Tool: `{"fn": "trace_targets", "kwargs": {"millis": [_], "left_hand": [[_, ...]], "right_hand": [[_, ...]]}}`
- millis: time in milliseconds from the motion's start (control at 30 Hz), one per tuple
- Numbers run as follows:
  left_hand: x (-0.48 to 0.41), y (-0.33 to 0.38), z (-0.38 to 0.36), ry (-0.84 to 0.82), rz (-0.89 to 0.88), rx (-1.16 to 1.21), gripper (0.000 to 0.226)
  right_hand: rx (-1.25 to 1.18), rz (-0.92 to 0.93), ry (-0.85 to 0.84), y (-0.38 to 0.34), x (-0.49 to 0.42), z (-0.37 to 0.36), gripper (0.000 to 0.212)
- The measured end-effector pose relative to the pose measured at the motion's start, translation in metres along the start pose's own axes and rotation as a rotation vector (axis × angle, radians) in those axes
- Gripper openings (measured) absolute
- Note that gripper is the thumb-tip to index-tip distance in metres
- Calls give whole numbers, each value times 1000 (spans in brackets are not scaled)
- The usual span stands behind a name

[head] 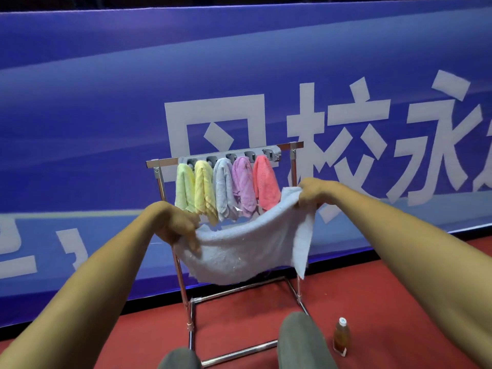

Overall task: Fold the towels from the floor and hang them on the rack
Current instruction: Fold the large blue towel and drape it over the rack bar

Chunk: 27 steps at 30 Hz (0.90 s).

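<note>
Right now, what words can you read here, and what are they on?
"校永": big white characters on the blue banner.
Character left of them: partly hidden by the rack, perhaps "母".
Banner's right edge and lower left: characters cut off, unreadable.
Bottle label: too small to read.

Rack point(165, 163) mid hidden by blue towel point(239, 249); banner point(106, 102) cut off rt.

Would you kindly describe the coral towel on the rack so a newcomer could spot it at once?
Find the blue banner with white characters; before it stands a chrome rack. Five small towels hang from its grey hook strip, and the coral towel is the rightmost, next to the lilac towel. It alone is reddish; the rest are pale pastels.
</note>
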<state>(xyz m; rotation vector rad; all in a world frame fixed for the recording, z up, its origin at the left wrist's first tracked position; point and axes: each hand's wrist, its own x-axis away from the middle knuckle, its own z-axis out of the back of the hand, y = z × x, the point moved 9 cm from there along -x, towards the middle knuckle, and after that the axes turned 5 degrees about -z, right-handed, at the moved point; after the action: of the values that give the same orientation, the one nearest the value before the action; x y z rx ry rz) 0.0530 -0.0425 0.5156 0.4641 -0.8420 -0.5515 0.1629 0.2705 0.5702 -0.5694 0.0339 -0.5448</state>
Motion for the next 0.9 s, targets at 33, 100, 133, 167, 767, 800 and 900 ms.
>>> {"fn": "trace_targets", "kwargs": {"millis": [33, 100, 133, 167, 767, 800, 900], "left_hand": [[-3, -4, 13, 119, 43, -74, 31], [-5, -8, 42, 394, 76, -144, 31], [-6, -7, 54, 507, 48, -109, 32], [-5, -4, 63, 600, -11, -30, 34], [-22, 6, 43, 743, -80, 709, 40], [-22, 9, 43, 762, -105, 735, 40], [-23, 15, 51, 836, -199, 843, 41]], "right_hand": [[-60, 6, -13, 1, 2, 1, 27], [-191, 13, -38, 3, 3, 3, 28], [-240, 12, -47, 5, 3, 4, 28], [-288, 9, -47, 7, 4, 7, 28], [-912, -348, -212, 56, 24, -3, 17], [-939, -324, -260, 54, 25, -5, 21], [-1027, -258, -274, 54, 16, 0, 27]]}}
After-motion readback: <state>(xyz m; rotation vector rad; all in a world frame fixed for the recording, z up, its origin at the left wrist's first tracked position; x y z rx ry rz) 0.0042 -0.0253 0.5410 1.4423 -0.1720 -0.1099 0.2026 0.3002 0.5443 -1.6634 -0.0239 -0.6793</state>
